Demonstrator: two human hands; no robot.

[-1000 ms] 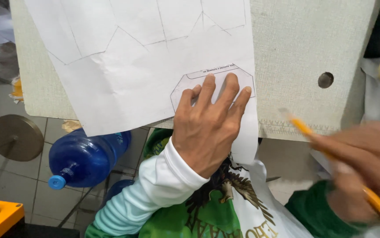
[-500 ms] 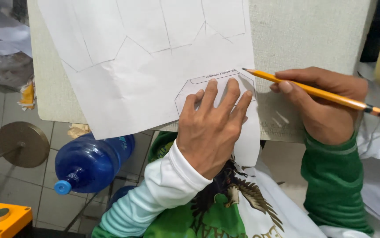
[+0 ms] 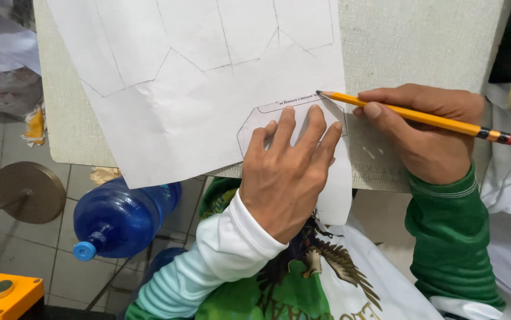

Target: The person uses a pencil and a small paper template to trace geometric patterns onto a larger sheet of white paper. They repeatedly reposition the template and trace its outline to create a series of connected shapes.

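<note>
1. Two hands work at the sheet: the right hand (image 3: pixel 430 133) is closed around a yellow pencil (image 3: pixel 415 115), pinched between thumb and fingers, with the pink eraser end pointing off to the right
2. The pencil's tip touches the upper right corner of a small paper template (image 3: pixel 294 115), an eight-sided cut-out with a line of print along its top edge
3. The left hand (image 3: pixel 285 172) lies flat on that template, fingers spread and pressing down, gripping nothing
4. The template sits on a large white sheet of paper (image 3: pixel 196 77) that already carries pencilled outlines of angled shapes higher up
5. The sheet lies on a pale speckled table (image 3: pixel 415 41), and its lower edge hangs over the near side
6. The left arm wears a white sleeve (image 3: pixel 208 272), the right a green cuff (image 3: pixel 451 237)
7. Below the table edge, a blue plastic bottle (image 3: pixel 119 216) lies on its side over the tiled floor, cap toward the left
8. Further left stands a round metal disc (image 3: pixel 27 192) on a rod, and a yellow box (image 3: pixel 0 293) with two buttons sits in the bottom left corner
</note>
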